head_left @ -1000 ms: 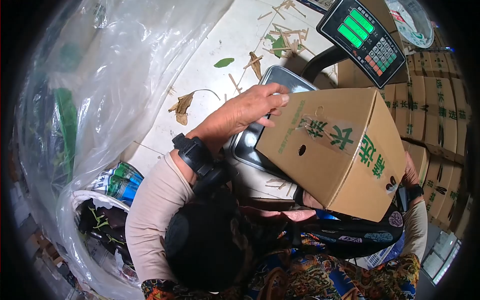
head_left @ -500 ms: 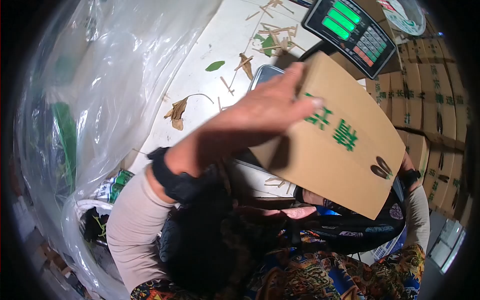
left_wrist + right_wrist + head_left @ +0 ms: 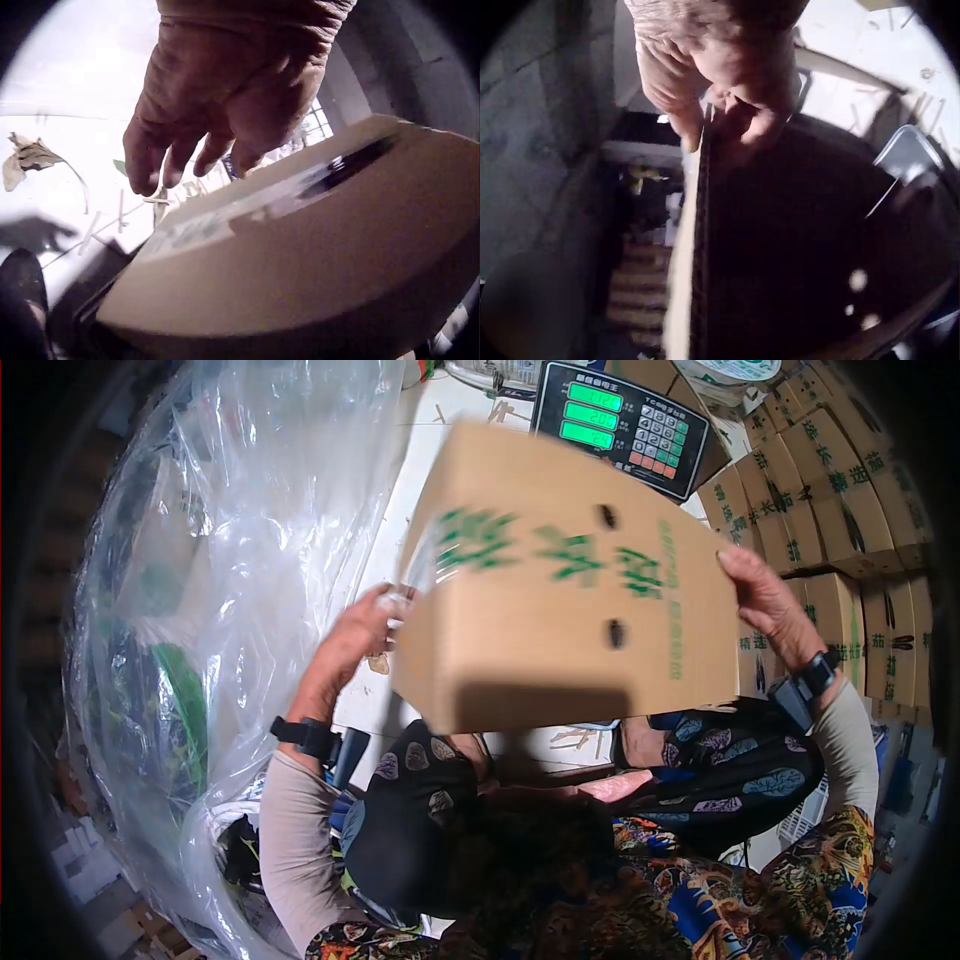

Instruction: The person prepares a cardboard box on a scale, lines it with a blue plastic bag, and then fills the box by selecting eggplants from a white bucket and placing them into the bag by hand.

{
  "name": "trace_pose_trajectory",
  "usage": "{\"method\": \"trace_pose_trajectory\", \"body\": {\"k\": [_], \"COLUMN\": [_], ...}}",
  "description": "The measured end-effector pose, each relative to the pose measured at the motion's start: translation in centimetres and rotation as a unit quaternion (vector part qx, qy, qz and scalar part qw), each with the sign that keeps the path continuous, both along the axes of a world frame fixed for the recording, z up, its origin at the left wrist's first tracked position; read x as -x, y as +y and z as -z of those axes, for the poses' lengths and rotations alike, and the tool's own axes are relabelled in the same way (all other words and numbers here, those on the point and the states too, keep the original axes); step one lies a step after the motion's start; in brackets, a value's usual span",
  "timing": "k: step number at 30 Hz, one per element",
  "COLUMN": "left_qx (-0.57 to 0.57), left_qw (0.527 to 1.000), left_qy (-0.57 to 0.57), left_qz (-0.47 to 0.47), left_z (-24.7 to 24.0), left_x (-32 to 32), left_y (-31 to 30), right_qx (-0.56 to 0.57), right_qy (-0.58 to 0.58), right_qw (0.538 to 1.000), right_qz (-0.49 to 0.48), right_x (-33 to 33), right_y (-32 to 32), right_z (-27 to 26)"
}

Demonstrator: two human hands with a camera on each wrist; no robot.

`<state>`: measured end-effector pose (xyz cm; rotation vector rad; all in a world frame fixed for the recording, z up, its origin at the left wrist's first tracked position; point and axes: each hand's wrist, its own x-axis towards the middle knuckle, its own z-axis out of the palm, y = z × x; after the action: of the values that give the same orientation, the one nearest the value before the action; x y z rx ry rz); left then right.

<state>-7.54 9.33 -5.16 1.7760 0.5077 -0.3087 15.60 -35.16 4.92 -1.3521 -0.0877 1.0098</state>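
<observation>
Cardboard box (image 3: 560, 580) edge is pinched by right hand (image 3: 720, 67), plain only wrist-side.

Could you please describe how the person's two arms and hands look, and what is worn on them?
The left hand and the right hand are bare, with no gloves. Each arm is covered by a long beige fabric sleeve, one on the left and one on the right. A black wrist strap circles the left wrist. The right wrist has a similar black band with a small dark device.
</observation>
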Motion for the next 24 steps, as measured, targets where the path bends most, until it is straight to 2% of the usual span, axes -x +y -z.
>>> {"method": "trace_pose_trajectory", "body": {"k": [2,3,6,7,10,13,16,17,19,20,22,24], "left_qx": [-0.088,-0.048,0.03,0.027,0.015,-0.148,-0.28,-0.23,-0.163,-0.13,0.016,-0.045], "left_qw": [0.99,0.992,0.989,0.99,0.984,0.973,0.945,0.962,0.976,0.98,0.984,0.952], "left_qy": [-0.063,-0.072,-0.13,-0.137,-0.15,-0.16,-0.16,-0.131,-0.144,-0.148,-0.122,-0.202], "left_qz": [0.094,0.095,0.057,0.019,-0.09,-0.077,-0.047,-0.066,0.003,0.038,0.129,0.227], "left_z": [0.5,1.2,-1.3,-2.8,-7.7,-10.1,-9.7,-9.7,-11.0,-11.7,-14.8,-16.2], "left_x": [-0.2,-1.2,-4.1,-4.2,-4.5,-4.5,-4.9,-5.0,-5.1,-5.2,-4.8,-4.9], "left_y": [-1.3,-1.3,-1.7,-1.9,-2.2,-2.2,-1.8,-2.0,-4.2,-5.7,-10.1,-13.3], "right_qx": [-0.019,0.017,0.106,0.119,0.052,0.088,0.126,0.153,0.208,0.197,0.185,0.135], "right_qy": [-0.048,-0.088,-0.179,-0.228,-0.226,-0.298,-0.316,-0.318,-0.32,-0.331,-0.341,-0.343], "right_qw": [0.999,0.996,0.978,0.966,0.971,0.95,0.94,0.936,0.924,0.923,0.921,0.929], "right_qz": [-0.013,-0.003,0.006,0.01,0.061,0.026,0.015,0.001,-0.025,-0.017,0.014,0.023], "right_x": [1.8,2.8,5.3,5.9,8.1,8.1,8.1,8.1,8.2,8.6,9.1,8.2], "right_y": [2.8,3.6,4.9,5.2,7.0,6.6,6.3,6.1,5.8,6.3,8.1,9.9], "right_z": [-4.6,-5.8,-8.1,-8.7,-13.6,-15.4,-15.3,-15.2,-14.6,-13.4,-11.2,-9.3]}}
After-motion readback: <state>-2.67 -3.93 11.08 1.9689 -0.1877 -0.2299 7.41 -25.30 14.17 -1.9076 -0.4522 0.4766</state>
